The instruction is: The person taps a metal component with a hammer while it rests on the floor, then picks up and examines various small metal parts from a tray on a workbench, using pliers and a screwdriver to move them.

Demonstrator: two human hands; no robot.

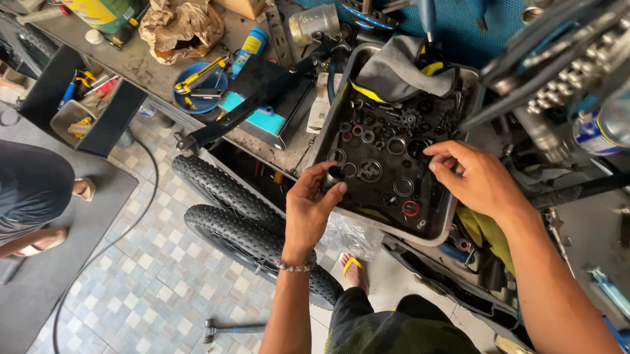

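My left hand (312, 202) is closed around a small dark cylindrical part (334, 176), held at the near left edge of the grey parts tray (436, 230). My right hand (473, 179) hovers over the tray with fingertips pinched together; whether they grip anything I cannot tell. Black rings and bearings (395, 149) crowd the tray floor. A grey rag (399, 70) drapes its far end. Two knobby tyres (244, 220) stand just below the tabletop (155, 72) edge, narrowing the room beside my left arm.
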